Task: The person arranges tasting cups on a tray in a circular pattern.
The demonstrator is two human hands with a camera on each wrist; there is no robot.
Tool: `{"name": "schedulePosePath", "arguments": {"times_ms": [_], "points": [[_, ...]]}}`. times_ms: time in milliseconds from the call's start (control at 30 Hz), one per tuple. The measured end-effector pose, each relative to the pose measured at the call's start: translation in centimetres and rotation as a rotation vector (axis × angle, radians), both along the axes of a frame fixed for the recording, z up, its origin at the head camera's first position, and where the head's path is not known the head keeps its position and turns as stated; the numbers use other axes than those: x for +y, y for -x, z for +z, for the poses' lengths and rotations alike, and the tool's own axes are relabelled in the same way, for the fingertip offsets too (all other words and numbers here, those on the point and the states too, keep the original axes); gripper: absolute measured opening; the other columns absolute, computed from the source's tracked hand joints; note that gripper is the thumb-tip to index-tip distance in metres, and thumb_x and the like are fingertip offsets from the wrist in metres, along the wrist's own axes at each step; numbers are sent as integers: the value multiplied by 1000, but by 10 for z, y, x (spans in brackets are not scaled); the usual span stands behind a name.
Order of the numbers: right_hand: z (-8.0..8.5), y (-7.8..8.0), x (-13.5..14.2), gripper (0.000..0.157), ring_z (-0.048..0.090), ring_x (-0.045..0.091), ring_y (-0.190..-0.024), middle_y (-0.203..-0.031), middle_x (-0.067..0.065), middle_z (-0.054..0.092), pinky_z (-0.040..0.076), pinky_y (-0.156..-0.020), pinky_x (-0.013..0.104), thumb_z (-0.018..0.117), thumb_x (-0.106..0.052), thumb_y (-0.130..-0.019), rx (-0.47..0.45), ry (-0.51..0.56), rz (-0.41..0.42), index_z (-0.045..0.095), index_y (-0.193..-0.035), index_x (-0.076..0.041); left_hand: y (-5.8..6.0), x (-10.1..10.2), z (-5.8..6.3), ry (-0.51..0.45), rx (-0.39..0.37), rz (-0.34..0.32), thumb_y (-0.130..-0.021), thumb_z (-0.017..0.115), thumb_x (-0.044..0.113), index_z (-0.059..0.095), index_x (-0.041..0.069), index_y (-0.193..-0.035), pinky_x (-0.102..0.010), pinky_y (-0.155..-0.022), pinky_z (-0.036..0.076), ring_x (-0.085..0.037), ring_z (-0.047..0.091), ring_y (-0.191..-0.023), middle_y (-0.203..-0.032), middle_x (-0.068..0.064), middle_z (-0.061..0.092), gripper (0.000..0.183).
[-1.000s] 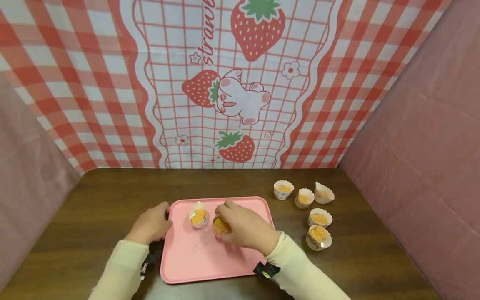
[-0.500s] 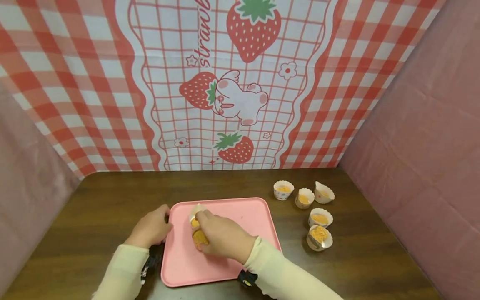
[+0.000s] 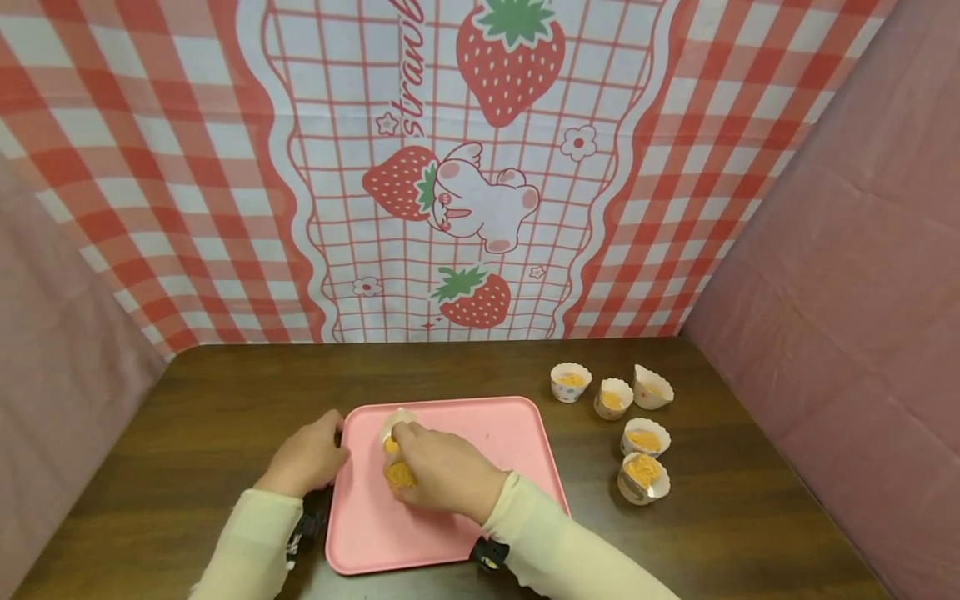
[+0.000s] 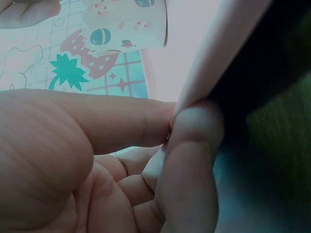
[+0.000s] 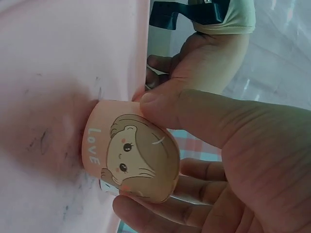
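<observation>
A pink tray [image 3: 517,442] lies on the table, its left rim pinched between the thumb and fingers of my left hand [image 3: 306,457]. My right hand [image 3: 450,475] grips a paper-cup cupcake [image 3: 401,475] from its right side, over the tray's left half. In the right wrist view this cup [image 5: 131,150] is pink, with a cartoon girl and the word LOVE, its base on or very close to the tray. A second cupcake in a white patterned paper cup [image 4: 124,24] stands on the tray just behind it, partly covered by my right hand in the head view.
Several paper-cup cupcakes stand on the brown table [image 3: 727,508] right of the tray, among them a fuller one [image 3: 642,479] nearest me. A strawberry-print cloth [image 3: 480,208] hangs behind the table, and a pink cloth [image 3: 855,275] hangs at the right.
My right hand has carried the pink-cup cupcake left and toward me, to just in front of the white-cup one, and then stayed nearly still. My left hand keeps its place at the tray rim.
</observation>
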State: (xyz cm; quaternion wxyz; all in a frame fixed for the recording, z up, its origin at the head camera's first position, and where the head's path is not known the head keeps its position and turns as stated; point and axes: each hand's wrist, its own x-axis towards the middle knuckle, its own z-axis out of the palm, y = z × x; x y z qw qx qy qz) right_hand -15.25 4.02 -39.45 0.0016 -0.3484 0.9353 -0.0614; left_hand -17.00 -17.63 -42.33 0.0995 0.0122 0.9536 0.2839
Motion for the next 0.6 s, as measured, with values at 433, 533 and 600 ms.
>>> {"name": "schedulePosePath", "arguments": {"times_ms": [433, 533, 600], "points": [[11, 6, 29, 63, 65, 8, -85, -110, 0, 65, 56, -76, 28, 80, -49, -86, -122, 118, -68, 57, -130, -10, 1, 0, -1, -1, -3, -2, -93, 65, 13, 58, 0, -120, -45, -72, 50, -27, 59, -80, -100, -15, 67, 30], [18, 9, 54, 58, 68, 14, -97, -117, 4, 67, 57, -81, 33, 78, -46, -90, -92, 178, -89, 59, -130, -9, 0, 0, 1, 3, 7, -5, -93, 65, 14, 58, 1, -119, -47, -74, 51, -28, 60, -82, -103, -17, 68, 29], [23, 12, 71, 54, 69, 17, -100, -117, 5, 68, 57, -81, 35, 78, -43, -90, -39, 214, -110, 60, -129, -10, 0, 0, 0, 6, 18, -10, -93, 65, 14, 59, 1, -118, -48, -74, 51, -28, 61, -82, -104, -18, 69, 28]]}}
